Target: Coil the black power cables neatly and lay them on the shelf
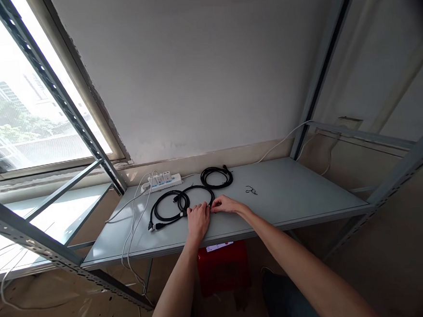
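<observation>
On the grey shelf top, my left hand (pixel 198 218) is closed over the near side of a coiled black cable (pixel 213 193). My right hand (pixel 225 204) pinches at the right edge of that same coil; what sits between its fingertips is too small to make out. Overlapping on the left is another coiled black cable (pixel 156 206), with its plug ends (pixel 159 226) toward the front edge. A third black coil (pixel 230 178) lies behind, near the wall. Several short black ties (pixel 251 190) lie to the right of my hands.
A white power strip (pixel 162 182) with adapters stands by the wall, its white cords (pixel 133 226) hanging over the shelf's front edge. Metal posts (pixel 326 58) frame the shelf (pixel 307 185). Below is a red stool (pixel 223 268). A window (pixel 29 94) is at left.
</observation>
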Demonstrator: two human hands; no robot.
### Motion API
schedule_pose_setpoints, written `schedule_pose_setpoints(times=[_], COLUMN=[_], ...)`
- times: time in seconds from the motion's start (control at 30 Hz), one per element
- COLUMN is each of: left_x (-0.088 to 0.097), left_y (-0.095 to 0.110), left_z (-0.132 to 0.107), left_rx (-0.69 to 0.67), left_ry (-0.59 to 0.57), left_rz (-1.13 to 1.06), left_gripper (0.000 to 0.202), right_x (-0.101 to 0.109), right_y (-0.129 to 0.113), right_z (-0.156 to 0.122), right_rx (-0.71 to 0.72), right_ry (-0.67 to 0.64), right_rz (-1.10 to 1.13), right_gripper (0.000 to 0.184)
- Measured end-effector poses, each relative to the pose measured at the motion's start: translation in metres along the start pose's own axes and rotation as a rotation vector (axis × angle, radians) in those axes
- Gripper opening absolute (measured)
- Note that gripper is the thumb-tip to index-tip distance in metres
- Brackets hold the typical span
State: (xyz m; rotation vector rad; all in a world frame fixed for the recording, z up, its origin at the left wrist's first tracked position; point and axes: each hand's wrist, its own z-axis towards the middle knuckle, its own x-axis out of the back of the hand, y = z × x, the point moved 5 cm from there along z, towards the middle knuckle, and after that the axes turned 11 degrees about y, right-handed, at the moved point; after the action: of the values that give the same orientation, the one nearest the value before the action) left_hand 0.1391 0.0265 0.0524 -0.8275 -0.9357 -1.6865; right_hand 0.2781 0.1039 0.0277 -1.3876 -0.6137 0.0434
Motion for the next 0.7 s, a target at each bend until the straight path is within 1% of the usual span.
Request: schedule_pose_setpoints(times=[0.07,0.27,0.37,0.4,0.47,0.53,0.57,0.63,0.7], left_x=[-0.001,-0.004,-0.005,-0.005,-0.006,-0.008,-0.008,-0.008,-0.006], left_y=[0.000,0.002,0.003,0.003,0.003,0.002,0.002,0.002,0.002], left_z=[0.000,-0.001,-0.001,-0.001,-0.002,-0.002,-0.002,-0.002,-0.002], left_rx=[-0.013,-0.036,-0.050,-0.052,-0.052,-0.049,-0.048,-0.046,-0.044], left_ry=[0.009,0.021,0.040,0.048,0.062,0.067,0.067,0.064,0.055], left_rz=[0.008,0.040,0.052,0.055,0.057,0.051,0.045,0.032,0.024], left_gripper=[0.029,0.029,0.028,0.029,0.029,0.030,0.029,0.029,0.027], right_x=[-0.001,-0.005,-0.008,-0.008,-0.010,-0.014,-0.019,-0.030,-0.041], right_y=[0.003,0.010,0.008,0.006,-0.003,-0.016,-0.023,-0.034,-0.038], right_z=[0.000,-0.007,-0.011,-0.014,-0.019,-0.027,-0.031,-0.038,-0.043], right_rx=[0.003,0.035,0.060,0.082,0.161,0.312,0.408,0.603,0.765], right_ry=[0.023,0.158,0.235,0.271,0.349,0.397,0.397,0.358,0.307], right_rz=[-0.005,0.004,-0.071,-0.130,-0.304,-0.541,-0.679,-0.970,-1.211], right_gripper=[0.024,0.017,0.009,0.008,0.012,0.017,0.018,0.019,0.021])
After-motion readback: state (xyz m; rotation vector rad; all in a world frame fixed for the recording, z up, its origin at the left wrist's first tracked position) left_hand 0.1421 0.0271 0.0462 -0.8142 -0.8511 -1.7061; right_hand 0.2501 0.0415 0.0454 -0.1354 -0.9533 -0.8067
